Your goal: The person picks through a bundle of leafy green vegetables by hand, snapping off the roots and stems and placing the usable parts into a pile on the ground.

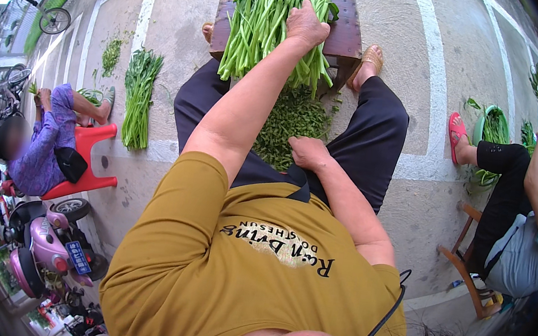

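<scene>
A thick bundle of long leafy green stems (265, 23) lies across a low dark-red wooden bench (347, 27) in front of me. My left hand (309, 25) is on top of the bundle, its fingers curled around some of the stems. Cut stem ends hang over the bench's near edge. Below them, between my legs, is a heap of short chopped green pieces (295, 116). My right hand (308, 152) is low at the near right side of this heap, fingers bent. Whether it holds anything is hidden.
Another bundle of greens (140, 98) lies on the paved ground to the left, near scattered green bits (111, 56). A person sits on a red plastic chair (83, 162) beyond. At right, a person on a wooden chair (462, 260) handles greens beside a green basin (497, 125).
</scene>
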Available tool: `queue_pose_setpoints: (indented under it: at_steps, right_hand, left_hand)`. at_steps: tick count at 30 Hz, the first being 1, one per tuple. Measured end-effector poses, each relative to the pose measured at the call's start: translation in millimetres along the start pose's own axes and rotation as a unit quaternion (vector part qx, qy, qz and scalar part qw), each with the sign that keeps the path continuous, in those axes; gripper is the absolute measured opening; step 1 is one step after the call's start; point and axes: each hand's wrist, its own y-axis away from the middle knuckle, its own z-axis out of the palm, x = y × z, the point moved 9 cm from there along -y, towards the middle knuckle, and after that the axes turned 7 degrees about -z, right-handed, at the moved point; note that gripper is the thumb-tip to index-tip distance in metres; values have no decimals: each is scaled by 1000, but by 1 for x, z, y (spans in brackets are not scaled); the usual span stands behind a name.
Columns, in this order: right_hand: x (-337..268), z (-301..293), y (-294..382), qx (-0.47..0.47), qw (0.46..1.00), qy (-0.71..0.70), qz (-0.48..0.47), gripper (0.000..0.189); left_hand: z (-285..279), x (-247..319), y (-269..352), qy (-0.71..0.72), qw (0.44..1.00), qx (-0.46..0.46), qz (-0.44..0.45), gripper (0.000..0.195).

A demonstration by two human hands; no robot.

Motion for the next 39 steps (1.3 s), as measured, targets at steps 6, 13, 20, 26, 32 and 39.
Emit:
queue_pose_setpoints:
  at_steps: [6, 13, 20, 26, 32, 39]
  right_hand:
    - [-3, -1, -1, 6, 1000, 3, -13, 17]
    - [0, -2, 0, 28, 1000, 2, -8, 15]
    - [3, -3, 4, 16, 1000, -7, 2, 15]
    - [1, -1, 5, 20, 999, -22, -17, 15]
    - [3, -6, 7, 23, 1000, -19, -8, 15]
    - [1, -4, 5, -2, 1000, -13, -2, 18]
  left_hand:
    - [32, 20, -10, -17, 998, -49, -21, 62]
    - [73, 42, -3, -37, 990, -112, -71, 64]
    - [86, 54, 9, -102, 986, -106, -73, 90]
    - [91, 47, -18, -91, 987, -133, -16, 87]
    - [29, 65, -11, -84, 988, -51, 121, 41]
    - [-54, 47, 14, -110, 951, 209, 197, 54]
